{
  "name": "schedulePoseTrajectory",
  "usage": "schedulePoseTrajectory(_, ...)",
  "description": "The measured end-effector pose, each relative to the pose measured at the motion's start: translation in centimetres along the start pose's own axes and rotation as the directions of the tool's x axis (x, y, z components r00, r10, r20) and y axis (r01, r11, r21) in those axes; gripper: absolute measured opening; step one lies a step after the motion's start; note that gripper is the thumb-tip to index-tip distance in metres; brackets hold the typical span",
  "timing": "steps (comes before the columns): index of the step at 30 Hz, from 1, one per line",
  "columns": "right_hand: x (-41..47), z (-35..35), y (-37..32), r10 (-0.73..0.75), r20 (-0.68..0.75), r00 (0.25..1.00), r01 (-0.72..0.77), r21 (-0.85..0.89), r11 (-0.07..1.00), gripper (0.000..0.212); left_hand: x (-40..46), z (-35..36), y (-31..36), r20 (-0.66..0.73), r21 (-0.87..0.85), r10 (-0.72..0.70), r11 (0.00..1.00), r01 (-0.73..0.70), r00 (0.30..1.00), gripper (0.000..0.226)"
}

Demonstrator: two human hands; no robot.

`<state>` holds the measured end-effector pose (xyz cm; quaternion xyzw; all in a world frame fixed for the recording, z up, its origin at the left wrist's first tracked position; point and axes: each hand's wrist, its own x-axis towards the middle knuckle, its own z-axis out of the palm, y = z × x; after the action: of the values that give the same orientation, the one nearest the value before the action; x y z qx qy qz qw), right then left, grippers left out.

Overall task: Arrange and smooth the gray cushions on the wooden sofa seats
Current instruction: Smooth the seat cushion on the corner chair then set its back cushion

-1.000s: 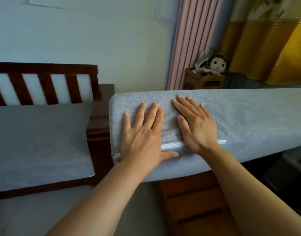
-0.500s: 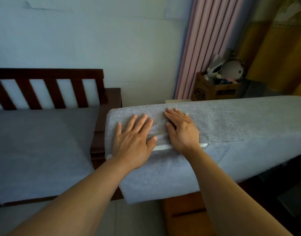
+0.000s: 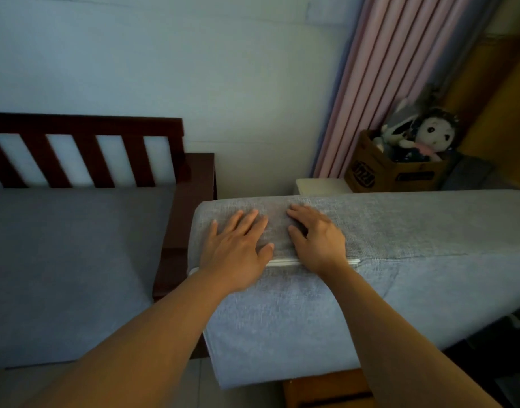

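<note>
1. Cushions first: darker gray cushion [image 3: 61,260] lay flat on left wooden sofa [image 3: 85,125] seat, under slatted backrest; looked already placed, no hand on it.
2. Dark armrest [image 3: 191,207] sat between that seat and the lighter gray cushion [image 3: 399,260], which was propped up on its edge, left end just beside armrest.
3. Left hand [image 3: 238,248] pressed flat on the upper face of lighter cushion, fingers straight and spread, gripping nothing.
4. White zipper strip [image 3: 282,262] ran along cushion edge between the two hands, partly hidden under the wrists.
5. Right hand [image 3: 317,237] also flat on same face, just beside left hand, not touching it; fingers a bit bent at tips, no pinch visible.
6. Change vs 1.0 s and 0.5 s ago: cushion sat lower and further off in view, more of its front face showing, and more wall above; hands kept same flat spots by zipper. Likely cushion being tipped/pushed back toward its seat, partly camera motion too.
7. Judgement: second cushion not seated yet; still needs laying down and smoothing.
8. Far right background: cardboard box [image 3: 394,172] with plush toys [image 3: 429,134], by striped curtain [image 3: 385,83].
</note>
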<state>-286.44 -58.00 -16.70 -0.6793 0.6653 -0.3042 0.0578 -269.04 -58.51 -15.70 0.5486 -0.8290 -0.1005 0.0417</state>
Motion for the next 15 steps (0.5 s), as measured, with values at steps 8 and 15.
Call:
schedulePoseTrajectory(8,-0.6,0.1,-1.3,0.071,-0.008,0.997,-0.072,-0.041,0.997,0.041,1.8,-0.7,-0.7,0.075,-0.006,0.106,0.994,-0.105,0.992,0.061)
schedulePoseTrajectory(15,-0.1,0.2,-1.3,0.13,-0.041,0.991,-0.13,-0.011,0.991,0.04,3.6,-1.5,-0.7,0.098,-0.011,0.169,0.986,-0.169,0.981,0.054)
